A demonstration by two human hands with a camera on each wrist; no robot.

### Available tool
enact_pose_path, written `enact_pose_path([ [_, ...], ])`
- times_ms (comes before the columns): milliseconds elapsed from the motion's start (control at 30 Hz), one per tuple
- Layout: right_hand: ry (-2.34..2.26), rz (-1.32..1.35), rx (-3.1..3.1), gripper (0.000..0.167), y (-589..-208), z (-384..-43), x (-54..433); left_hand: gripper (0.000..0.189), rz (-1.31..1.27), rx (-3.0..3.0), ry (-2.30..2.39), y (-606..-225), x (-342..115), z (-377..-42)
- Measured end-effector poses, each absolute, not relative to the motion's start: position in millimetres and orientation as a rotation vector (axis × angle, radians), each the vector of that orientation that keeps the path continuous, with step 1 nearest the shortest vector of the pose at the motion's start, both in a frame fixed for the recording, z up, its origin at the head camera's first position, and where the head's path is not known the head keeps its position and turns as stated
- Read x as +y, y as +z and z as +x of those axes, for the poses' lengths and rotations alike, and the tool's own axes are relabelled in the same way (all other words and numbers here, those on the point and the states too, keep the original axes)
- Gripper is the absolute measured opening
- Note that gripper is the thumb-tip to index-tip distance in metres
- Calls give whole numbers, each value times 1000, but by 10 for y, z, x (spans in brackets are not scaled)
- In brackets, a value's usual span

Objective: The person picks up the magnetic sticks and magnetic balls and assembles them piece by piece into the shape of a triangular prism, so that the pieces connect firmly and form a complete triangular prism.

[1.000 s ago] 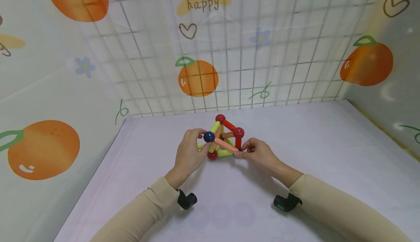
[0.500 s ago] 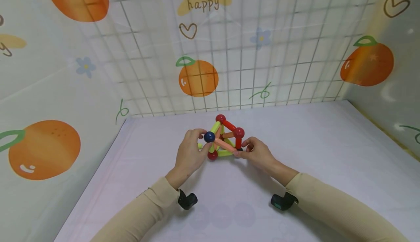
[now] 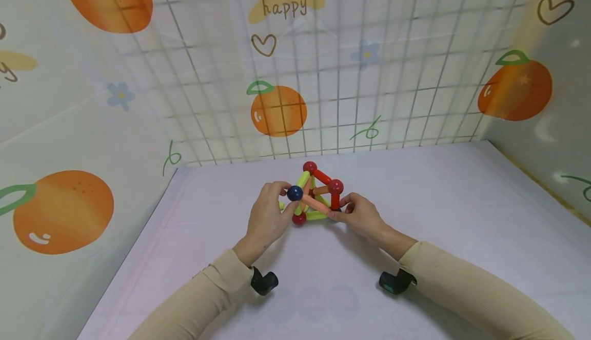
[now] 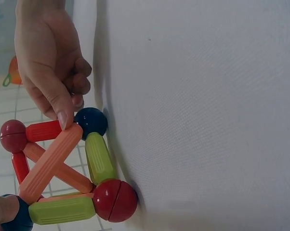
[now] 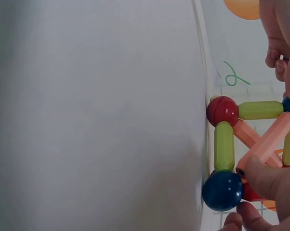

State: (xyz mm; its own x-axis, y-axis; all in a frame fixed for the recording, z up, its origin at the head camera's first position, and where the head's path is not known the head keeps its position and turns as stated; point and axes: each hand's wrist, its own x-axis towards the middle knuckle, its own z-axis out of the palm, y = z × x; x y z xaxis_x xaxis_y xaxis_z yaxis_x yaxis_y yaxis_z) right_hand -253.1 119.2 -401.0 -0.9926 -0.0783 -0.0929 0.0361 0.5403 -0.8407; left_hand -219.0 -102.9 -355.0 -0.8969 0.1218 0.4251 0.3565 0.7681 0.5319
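A frame of magnetic sticks and balls (image 3: 322, 176) stands on the table, with red, yellow-green and orange sticks joining red and dark blue balls. My left hand (image 3: 269, 212) pinches the upper blue ball (image 3: 294, 193) between thumb and fingers. From that ball an orange stick (image 3: 315, 203) slants down to the right. My right hand (image 3: 365, 217) pinches its lower end, close by the lower blue ball (image 5: 222, 191). In the right wrist view the thumb (image 5: 268, 175) lies on the stick, its dark end showing beside that ball. A red ball (image 4: 115, 200) rests at the near bottom corner.
A yellow-green piece (image 3: 281, 205) shows behind the left fingers. The pale tabletop (image 3: 314, 278) ends at a gridded cloth backdrop (image 3: 221, 124) printed with oranges. Black wrist cameras (image 3: 264, 282) hang below both wrists.
My right hand and forearm have shifted slightly left, and the orange stick's lower end has come a little left with them. The left hand keeps its hold on the blue ball.
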Motion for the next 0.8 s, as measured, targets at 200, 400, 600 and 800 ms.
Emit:
enact_pose_path([
  [200, -1430, -32, 2665, 42, -4004, -2540, 1181, 36, -369, -2595, -893, -3546, -1023, -2186],
  [400, -1411, -11, 2675, 42, -4009, -2540, 1166, 36, -375, -2589, -897, -3545, -1012, -2174],
  [600, -1407, -20, 2691, 41, -4025, -2541, 1164, 37, -375, -2592, -890, -3549, -1003, -2170],
  [800, -1406, -25, 2703, 39, -4026, -2550, 1163, 36, -372, -2578, -899, -3549, -1003, -2167],
])
